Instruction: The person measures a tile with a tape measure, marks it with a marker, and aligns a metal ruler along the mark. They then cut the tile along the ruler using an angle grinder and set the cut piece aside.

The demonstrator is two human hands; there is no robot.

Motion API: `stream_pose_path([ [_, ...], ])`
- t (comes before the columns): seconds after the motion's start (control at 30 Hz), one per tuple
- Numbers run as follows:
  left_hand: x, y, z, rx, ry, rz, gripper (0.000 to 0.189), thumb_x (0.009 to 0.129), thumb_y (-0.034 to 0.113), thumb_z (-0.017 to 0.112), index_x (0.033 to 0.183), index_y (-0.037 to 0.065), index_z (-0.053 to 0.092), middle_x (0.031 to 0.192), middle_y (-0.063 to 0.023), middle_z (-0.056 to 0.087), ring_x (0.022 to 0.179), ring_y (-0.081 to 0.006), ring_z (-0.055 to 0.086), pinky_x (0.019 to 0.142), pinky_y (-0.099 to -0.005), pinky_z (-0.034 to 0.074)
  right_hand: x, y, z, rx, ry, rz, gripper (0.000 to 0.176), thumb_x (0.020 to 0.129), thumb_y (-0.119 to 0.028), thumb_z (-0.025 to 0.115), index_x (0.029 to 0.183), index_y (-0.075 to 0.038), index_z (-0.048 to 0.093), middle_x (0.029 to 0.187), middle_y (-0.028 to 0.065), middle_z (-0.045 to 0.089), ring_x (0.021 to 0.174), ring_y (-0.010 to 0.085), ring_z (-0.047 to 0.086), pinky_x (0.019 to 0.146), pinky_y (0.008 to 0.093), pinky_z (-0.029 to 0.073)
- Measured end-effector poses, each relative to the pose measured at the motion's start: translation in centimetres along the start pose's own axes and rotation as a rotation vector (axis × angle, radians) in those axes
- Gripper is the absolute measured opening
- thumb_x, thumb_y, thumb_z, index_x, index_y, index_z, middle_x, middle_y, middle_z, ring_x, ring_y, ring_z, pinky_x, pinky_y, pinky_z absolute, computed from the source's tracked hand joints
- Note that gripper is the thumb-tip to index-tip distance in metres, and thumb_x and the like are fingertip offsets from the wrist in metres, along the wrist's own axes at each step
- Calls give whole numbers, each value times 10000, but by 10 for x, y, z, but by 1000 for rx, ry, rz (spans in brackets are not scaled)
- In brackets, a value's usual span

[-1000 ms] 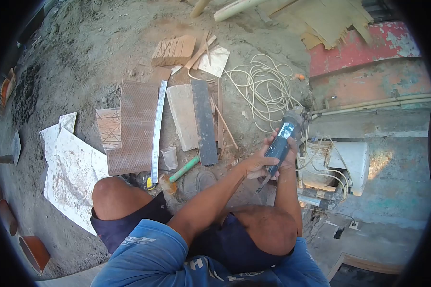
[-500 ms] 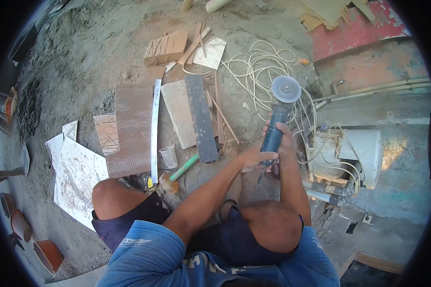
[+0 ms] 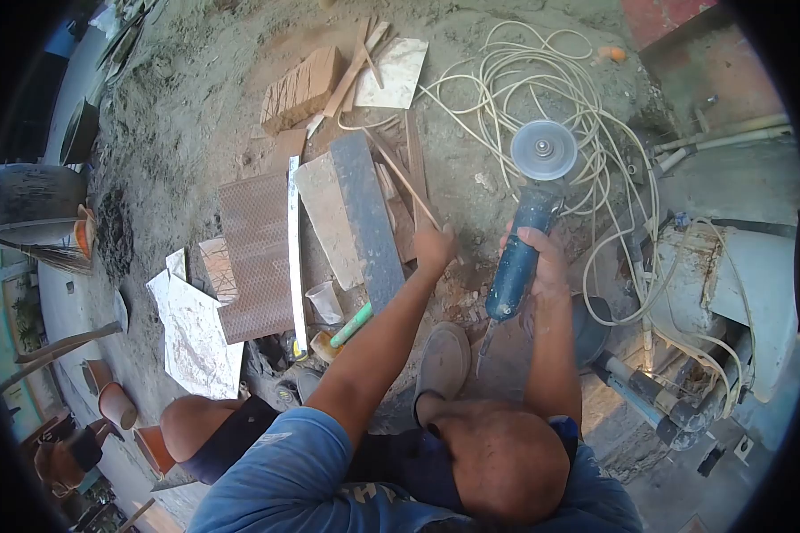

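Observation:
My right hand [image 3: 542, 258] is wrapped round the blue body of an angle grinder [image 3: 512, 271], whose round disc [image 3: 543, 150] points away from me. My left hand [image 3: 435, 249] is closed at the near end of a thin wooden strip [image 3: 400, 173]; its fingertips are partly hidden. Left of that hand lie a dark narrow board [image 3: 364, 213] and a pale tile piece [image 3: 329, 218]. A metal ruler [image 3: 295, 258] rests along the edge of a brown textured tile [image 3: 256, 240]. A plastic cup [image 3: 325, 303] and a green-handled tool [image 3: 353, 324] are near my left forearm.
Coiled pale cable [image 3: 507, 80] spreads beyond the grinder. At the right stand a white tank [image 3: 756, 302] and pipes. White broken sheets [image 3: 196, 333] lie at the left, near pots [image 3: 116, 406]. A brick-like block [image 3: 302, 89] lies farther off. Another person [image 3: 62, 457] is at the lower left.
My left hand has left the grinder and moved left to the wooden strip. My right hand still holds the grinder. The view has shifted, showing more of the left side.

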State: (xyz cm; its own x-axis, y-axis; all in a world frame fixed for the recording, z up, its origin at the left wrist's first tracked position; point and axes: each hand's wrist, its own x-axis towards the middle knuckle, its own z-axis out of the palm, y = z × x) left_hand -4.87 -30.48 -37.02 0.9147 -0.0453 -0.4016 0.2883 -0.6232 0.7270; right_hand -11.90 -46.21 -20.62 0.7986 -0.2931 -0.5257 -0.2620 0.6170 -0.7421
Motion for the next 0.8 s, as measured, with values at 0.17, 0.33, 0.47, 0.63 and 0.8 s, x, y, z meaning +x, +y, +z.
stream_pose_path([
  [0.17, 30, 28, -88, -762, -347, -130, 246, 892, 180, 615, 1003, -39, 629, 799, -119, 667, 731, -240, 675, 657, -356, 537, 7, -2, -16, 10, 16, 18, 391, 737, -165, 762, 1040, -21, 563, 881, 90, 614, 715, 194, 661, 613, 344, 585],
  [0.33, 15, -6, -211, -922, -422, -240, 216, 909, 217, 688, 1009, 44, 604, 806, -43, 637, 652, -120, 616, 578, -276, 519, 12, -1, -18, 38, -8, 2, 396, 733, -157, 767, 1043, -30, 556, 888, 85, 619, 715, 190, 657, 622, 340, 575],
  [0.47, 5, -37, -259, -893, -447, -58, 242, 925, 185, 676, 1109, 56, 586, 833, -7, 639, 692, -90, 608, 631, -266, 524, 17, 3, -16, 47, -62, 44, 415, 731, -159, 769, 1058, -37, 546, 903, 84, 614, 728, 185, 655, 629, 334, 568],
  [0.63, 13, -71, -281, -693, -323, -191, 183, 982, 177, 599, 1129, 73, 567, 885, -13, 632, 770, -121, 625, 719, -275, 533, 22, 16, -5, 25, -31, 20, 431, 731, -156, 768, 1077, -44, 536, 885, 81, 616, 729, 181, 652, 632, 324, 563],
  [0.8, 31, -142, -278, -606, -416, -342, 204, 977, 214, 618, 1070, 32, 608, 911, -47, 640, 818, -159, 637, 707, -351, 549, 26, 29, -2, -20, -62, 41, 383, 753, -243, 766, 1016, -20, 600, 807, 110, 646, 678, 197, 651, 624, 327, 565],
])
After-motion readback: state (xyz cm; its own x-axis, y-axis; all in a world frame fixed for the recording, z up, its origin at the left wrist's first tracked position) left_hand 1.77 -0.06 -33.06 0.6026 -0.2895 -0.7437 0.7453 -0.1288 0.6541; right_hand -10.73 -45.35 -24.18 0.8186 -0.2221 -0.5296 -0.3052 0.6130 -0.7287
